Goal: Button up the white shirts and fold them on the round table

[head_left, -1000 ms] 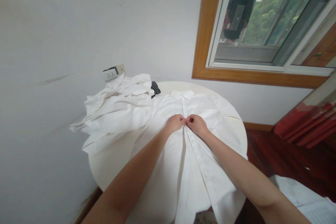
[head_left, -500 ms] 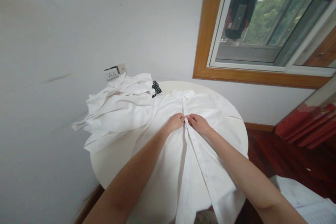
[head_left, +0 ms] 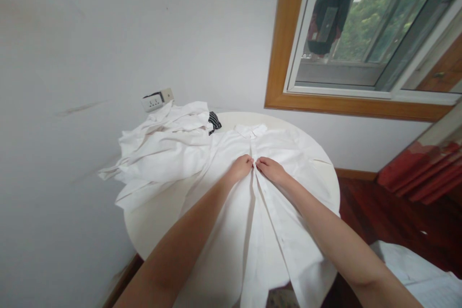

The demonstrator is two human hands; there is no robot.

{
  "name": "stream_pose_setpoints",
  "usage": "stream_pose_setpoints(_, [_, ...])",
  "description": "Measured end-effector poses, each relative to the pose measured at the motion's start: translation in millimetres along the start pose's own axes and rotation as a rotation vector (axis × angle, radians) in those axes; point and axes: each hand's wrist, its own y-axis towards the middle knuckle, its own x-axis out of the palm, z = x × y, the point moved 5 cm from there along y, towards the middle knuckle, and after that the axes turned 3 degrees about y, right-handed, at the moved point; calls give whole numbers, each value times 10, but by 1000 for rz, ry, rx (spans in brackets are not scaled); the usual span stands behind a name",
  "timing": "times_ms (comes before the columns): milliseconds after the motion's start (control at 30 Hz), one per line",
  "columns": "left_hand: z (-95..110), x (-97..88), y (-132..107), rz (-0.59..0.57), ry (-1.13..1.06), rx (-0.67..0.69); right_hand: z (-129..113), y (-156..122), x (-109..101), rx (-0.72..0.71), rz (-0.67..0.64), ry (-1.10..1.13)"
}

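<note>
A white button-up shirt (head_left: 231,221) lies front up across a round white table (head_left: 144,231), its collar (head_left: 250,131) toward the wall. Its front is joined near the collar and parts into two flaps below my hands. My left hand (head_left: 242,167) is closed in a pinch on the shirt's front edge. Close beside it, my right hand (head_left: 270,168) pinches the other front edge, fingertips almost touching the left ones. Any button between the fingers is too small to make out.
Crumpled white garments (head_left: 162,149) are piled at the table's left, with a black striped cloth (head_left: 214,121) beside them. Behind stand the wall with a power socket (head_left: 152,102) and a wood-framed window (head_left: 277,82). A red curtain (head_left: 418,173) hangs at right.
My fingertips have drawn slightly apart at the shirt's front. Both hands stay at the same spot on the placket, and the shirt lies as before.
</note>
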Motion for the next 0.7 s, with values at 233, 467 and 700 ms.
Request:
stream_pose_setpoints(233, [-11,-3,0,12,-54,16,-41,-21,-16,-3,-16,-32])
stream_pose_setpoints(467, [1,9,-23,-12,29,-13,-121,-66,-30,-10,-20,-185])
stream_pose_setpoints(700, [-33,7,-5,-10,3,-15,-188,-121,7,-21,-8,-292])
